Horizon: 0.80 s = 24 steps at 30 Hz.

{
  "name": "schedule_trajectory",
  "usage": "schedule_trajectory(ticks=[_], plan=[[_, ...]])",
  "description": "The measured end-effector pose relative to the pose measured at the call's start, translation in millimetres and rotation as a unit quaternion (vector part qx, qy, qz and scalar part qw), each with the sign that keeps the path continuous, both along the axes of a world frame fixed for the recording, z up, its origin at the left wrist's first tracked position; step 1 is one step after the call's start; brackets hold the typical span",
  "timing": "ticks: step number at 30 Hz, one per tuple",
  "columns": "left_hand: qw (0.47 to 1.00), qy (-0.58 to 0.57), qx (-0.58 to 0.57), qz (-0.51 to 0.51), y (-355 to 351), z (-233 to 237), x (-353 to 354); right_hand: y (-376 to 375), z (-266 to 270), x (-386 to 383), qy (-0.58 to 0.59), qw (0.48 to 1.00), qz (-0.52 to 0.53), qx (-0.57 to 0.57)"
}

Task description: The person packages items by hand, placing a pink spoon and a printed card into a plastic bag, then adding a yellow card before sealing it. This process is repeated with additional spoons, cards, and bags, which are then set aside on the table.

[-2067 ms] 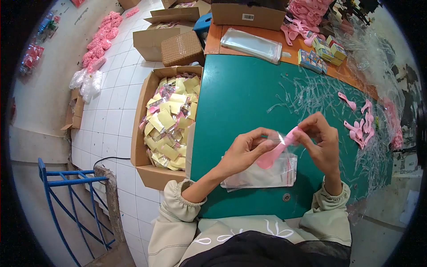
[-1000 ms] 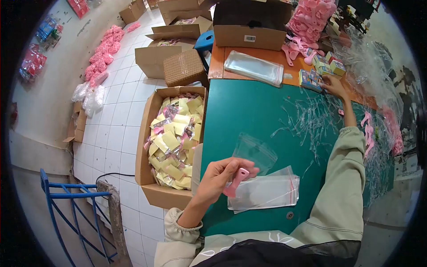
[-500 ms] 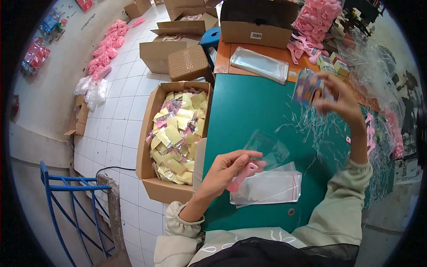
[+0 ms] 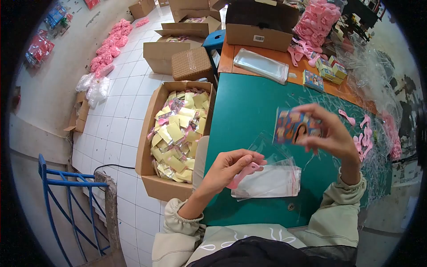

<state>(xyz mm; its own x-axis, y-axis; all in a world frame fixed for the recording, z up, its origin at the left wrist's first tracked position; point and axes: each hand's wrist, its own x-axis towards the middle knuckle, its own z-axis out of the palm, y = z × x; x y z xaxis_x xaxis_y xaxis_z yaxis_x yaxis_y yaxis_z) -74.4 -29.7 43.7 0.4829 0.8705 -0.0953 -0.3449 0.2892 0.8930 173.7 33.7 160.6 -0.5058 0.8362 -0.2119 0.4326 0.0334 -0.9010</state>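
Observation:
My left hand is closed round a pink spoon-like piece, and a clear plastic bag extends from its fingertips. A colourful printed card is pinched in my right hand, raised over the green table to the right of the bag. Below the two hands, a stack of clear bags lies on the green tabletop.
Left of the table stands a carton full of packed bags. A pack of clear sleeves, a card stack, small boxes and an open box sit at the back. Pink pieces and plastic strips lie right.
My right hand has moved down and left, bringing the card nearer the bag. A card stack now shows at the back where the hand was. My left hand has hardly moved.

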Motion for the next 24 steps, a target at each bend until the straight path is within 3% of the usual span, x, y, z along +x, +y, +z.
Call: schedule_trajectory(ticks=[7, 13, 15, 18, 24], plan=[[1.0, 0.019, 0.02, 0.0, -2.2, 0.0, 3.9, -6.1, -14.5, -4.9, -0.091, 0.966, 0.193, 0.148], [0.996, 0.078, 0.024, -0.037, -4.2, -0.7, 8.9, -14.0, -8.1, -8.0, -0.189, 0.939, 0.249, 0.145], [0.993, 0.109, 0.012, -0.052, -4.8, -0.3, 10.9, -15.7, -12.5, -6.7, -0.202, 0.933, 0.258, 0.147], [0.997, 0.064, 0.031, -0.021, -4.8, -8.8, 14.1, -14.7, -14.2, -1.6, -0.222, 0.925, 0.263, 0.161], [0.99, 0.13, 0.048, -0.038, -4.9, -9.0, 15.2, -14.1, -13.4, -5.0, -0.233, 0.918, 0.284, 0.147]])
